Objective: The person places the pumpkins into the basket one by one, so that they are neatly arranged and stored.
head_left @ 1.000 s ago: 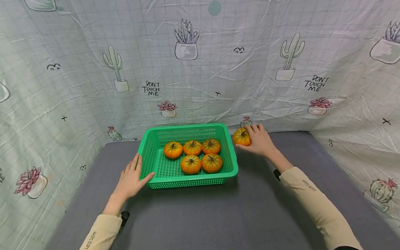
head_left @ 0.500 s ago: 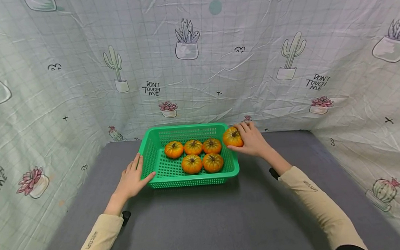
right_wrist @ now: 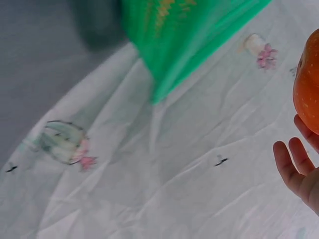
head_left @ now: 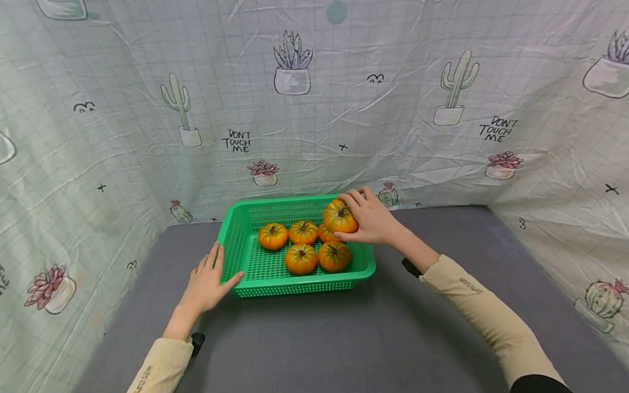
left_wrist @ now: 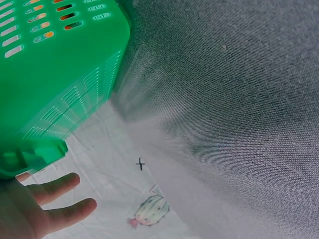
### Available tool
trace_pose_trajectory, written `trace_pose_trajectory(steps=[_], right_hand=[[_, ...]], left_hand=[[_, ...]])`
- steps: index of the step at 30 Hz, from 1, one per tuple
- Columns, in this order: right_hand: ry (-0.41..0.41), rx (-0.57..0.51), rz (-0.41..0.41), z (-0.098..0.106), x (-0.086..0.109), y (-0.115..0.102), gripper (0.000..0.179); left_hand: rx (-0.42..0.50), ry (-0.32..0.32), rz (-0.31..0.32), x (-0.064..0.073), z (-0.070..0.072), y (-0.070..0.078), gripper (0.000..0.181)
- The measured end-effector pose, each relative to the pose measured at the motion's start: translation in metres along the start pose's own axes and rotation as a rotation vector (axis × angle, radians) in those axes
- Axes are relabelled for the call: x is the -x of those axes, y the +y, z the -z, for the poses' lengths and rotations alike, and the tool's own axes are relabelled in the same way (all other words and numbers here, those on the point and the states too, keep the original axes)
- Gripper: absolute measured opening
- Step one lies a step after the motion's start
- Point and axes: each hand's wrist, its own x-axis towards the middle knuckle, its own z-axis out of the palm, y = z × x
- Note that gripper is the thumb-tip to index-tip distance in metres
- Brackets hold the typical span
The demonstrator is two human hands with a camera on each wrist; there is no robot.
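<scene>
My right hand (head_left: 371, 218) grips a small orange pumpkin (head_left: 339, 216) above the right part of the green basket (head_left: 298, 280). In the right wrist view that pumpkin (right_wrist: 310, 87) shows at the right edge, with fingertips (right_wrist: 286, 157) beside and under it. Several similar pumpkins (head_left: 301, 258) sit inside the basket, toward its middle and right; the held one partly hides one in the back row (head_left: 326, 235). My left hand (head_left: 203, 285) rests on the basket's left rim, fingers spread and straight, thumb at the front left corner. The left wrist view shows the extended fingers (left_wrist: 72, 213) next to the rim.
The basket stands on a grey cloth-covered table (head_left: 313, 347), near its back edge. A pale curtain (head_left: 342, 116) printed with cacti surrounds the table at the back and both sides. Inside the basket, bare floor (head_left: 259, 266) shows at the front left.
My right hand has carried the pumpkin leftward from beside the basket's right wall, over the rim, to above the pumpkins inside. The left hand has stayed in place.
</scene>
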Motion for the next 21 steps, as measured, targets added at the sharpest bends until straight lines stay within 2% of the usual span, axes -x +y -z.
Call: trace_pose_trajectory(steps=[8,15,21], right_hand=[[-0.001,-0.017,0.093,-0.001,-0.024,-0.025,0.072],[-0.016,-0.002,0.179,-0.010,-0.043,-0.044,0.070],[-0.068,-0.014,0.206,-0.023,-0.057,-0.058,0.071]], left_hand=[[-0.002,0.000,0.000,0.002,-0.002,-0.001,0.089],[0.005,-0.002,0.001,0.001,-0.001,-0.001,0.088],[0.003,-0.002,-0.001,0.000,-0.001,-0.001,0.089]])
